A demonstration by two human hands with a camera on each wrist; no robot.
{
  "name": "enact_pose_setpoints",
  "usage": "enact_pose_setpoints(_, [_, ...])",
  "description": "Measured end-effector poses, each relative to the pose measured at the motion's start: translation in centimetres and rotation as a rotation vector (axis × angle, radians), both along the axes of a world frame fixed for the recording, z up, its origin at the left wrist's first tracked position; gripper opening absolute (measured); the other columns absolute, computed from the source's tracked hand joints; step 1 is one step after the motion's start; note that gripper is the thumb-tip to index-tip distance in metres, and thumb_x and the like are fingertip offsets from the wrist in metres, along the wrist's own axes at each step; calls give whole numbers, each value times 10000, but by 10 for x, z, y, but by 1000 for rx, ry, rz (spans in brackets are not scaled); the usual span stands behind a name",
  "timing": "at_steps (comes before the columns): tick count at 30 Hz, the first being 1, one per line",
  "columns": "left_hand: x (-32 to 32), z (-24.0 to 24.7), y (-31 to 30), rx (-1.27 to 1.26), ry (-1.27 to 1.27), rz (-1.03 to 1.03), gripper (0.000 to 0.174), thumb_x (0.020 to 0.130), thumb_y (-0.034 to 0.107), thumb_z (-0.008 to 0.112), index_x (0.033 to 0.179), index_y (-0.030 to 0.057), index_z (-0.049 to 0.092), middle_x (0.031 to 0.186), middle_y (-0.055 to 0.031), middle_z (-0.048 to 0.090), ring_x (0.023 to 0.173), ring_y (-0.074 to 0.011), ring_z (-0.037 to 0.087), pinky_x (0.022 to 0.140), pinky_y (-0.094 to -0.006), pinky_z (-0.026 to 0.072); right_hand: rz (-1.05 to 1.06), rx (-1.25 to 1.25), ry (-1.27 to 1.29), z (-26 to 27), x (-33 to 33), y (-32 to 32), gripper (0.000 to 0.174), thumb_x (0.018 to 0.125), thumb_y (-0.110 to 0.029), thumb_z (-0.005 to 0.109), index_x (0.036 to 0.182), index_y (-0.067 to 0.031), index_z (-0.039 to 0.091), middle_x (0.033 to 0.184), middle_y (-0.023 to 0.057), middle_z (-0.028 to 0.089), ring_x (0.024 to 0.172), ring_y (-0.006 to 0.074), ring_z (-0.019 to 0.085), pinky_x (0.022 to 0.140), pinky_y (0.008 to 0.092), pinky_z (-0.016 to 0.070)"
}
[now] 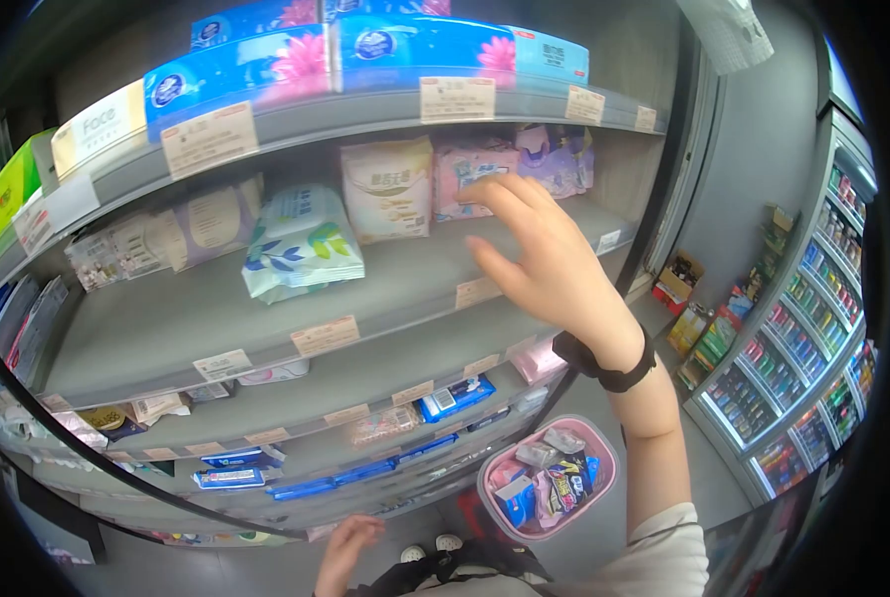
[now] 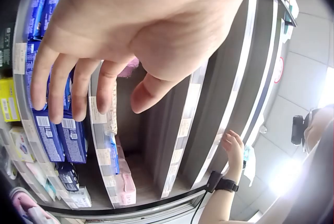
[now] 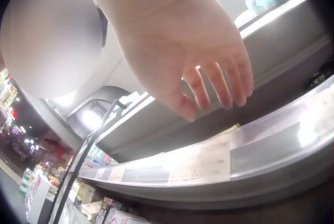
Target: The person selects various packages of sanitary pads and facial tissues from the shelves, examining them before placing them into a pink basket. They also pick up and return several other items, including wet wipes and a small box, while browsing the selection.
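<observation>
My right hand (image 1: 545,249) is raised before the middle shelf, fingers loosely bent and holding nothing. In the head view its fingertips overlap a pink pack (image 1: 475,162), with a purple pack (image 1: 570,164) just to the right. A cream pack (image 1: 387,184) stands upright left of the fingers, and farther left lies a white and green pack (image 1: 303,239) with leaf prints. Low down by my body hangs my left hand (image 1: 353,542). The left wrist view shows that hand (image 2: 156,31) with its fingers spread and nothing in its palm.
Blue tissue boxes (image 1: 423,55) line the shelf above. Price tags (image 1: 328,336) run along the shelf edges (image 1: 266,358). On the floor stands a pink basket (image 1: 483,497) filled with small packs. A drinks fridge (image 1: 754,438) is at the right, near cartons (image 1: 691,326) on the floor.
</observation>
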State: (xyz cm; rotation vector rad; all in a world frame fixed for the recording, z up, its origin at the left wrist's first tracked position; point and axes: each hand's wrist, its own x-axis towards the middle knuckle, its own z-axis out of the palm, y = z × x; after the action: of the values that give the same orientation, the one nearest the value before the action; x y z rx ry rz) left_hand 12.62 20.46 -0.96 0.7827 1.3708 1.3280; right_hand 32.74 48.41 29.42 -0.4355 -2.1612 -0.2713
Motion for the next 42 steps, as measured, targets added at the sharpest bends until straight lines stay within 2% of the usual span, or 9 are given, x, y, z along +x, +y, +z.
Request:
enact_pose_setpoints(4, [-5,-5,-6,23,-13,28,231,945,165,567,1096,9,644,966,-48,667,904,-140,647,827,-271,510,1,39,-38,21,-26,12,431,773,-64,632,1189,-22,530,1118,173,565,1053,368,539,910,447,462])
enact_pose_setpoints(6, [-7,-10,-9,10,-16,25,238,955,171,561,1116,10,631,987,-51,662,931,-147,638,852,-271,496,-80,-19,-180,31,-35,22,528,791,-133,651,1288,-34,502,1214,229,561,1179,393,499,991,453,431])
enact_pose_setpoints(13, [-9,-27,-10,39,-79,5,249,972,174,548,1158,19,608,1023,-48,650,985,-141,606,881,-265,471,3,82,-172,36,-60,25,481,791,-142,653,1247,-29,553,1206,224,569,1169,392,519,978,450,447])
enact_pose_setpoints(15, [-7,-17,-9,45,-89,-3,246,972,160,537,1166,26,604,1010,-44,648,976,-132,599,871,-264,470,128,96,-211,32,-66,7,422,795,-137,657,1199,-35,585,1153,210,593,1135,379,543,962,436,460])
enact_pose_setpoints(16, [-7,-16,-8,46,-88,7,246,972,160,537,1166,26,604,1010,-44,648,976,-132,599,871,-264,470,203,153,-162,26,-72,5,318,760,-107,657,1060,-23,597,1025,178,605,1005,349,594,855,446,506])
enact_pose_setpoints(20, [-12,-31,-6,12,-88,-6,233,955,136,569,1157,25,607,1053,-55,648,990,-141,603,861,-272,474,152,143,-264,15,-83,-4,219,763,-82,642,972,-46,587,876,125,612,866,322,633,746,422,528])
enact_pose_setpoints(32, [-17,-58,-7,-35,-65,-76,237,978,167,547,1158,19,595,1188,-101,630,1107,-209,606,903,-322,480,186,53,-36,-1,-64,-8,275,790,-64,659,1061,-79,617,918,108,616,867,330,620,731,418,505])
enact_pose_setpoints(39, [-13,-52,-4,-28,-36,-86,199,968,125,535,1135,37,601,1168,-87,634,1090,-193,606,894,-315,477,393,-223,52,-65,-21,-52,188,770,-54,707,951,-28,663,845,118,663,765,295,641,701,360,511])
enact_pose_setpoints(42, [-9,-48,-2,2,-44,-51,181,950,115,575,1096,21,627,1064,-46,653,1007,-134,596,865,-275,452,223,-375,-160,-106,-19,-51,225,799,-124,686,1006,-43,648,872,134,639,809,328,628,754,402,513])
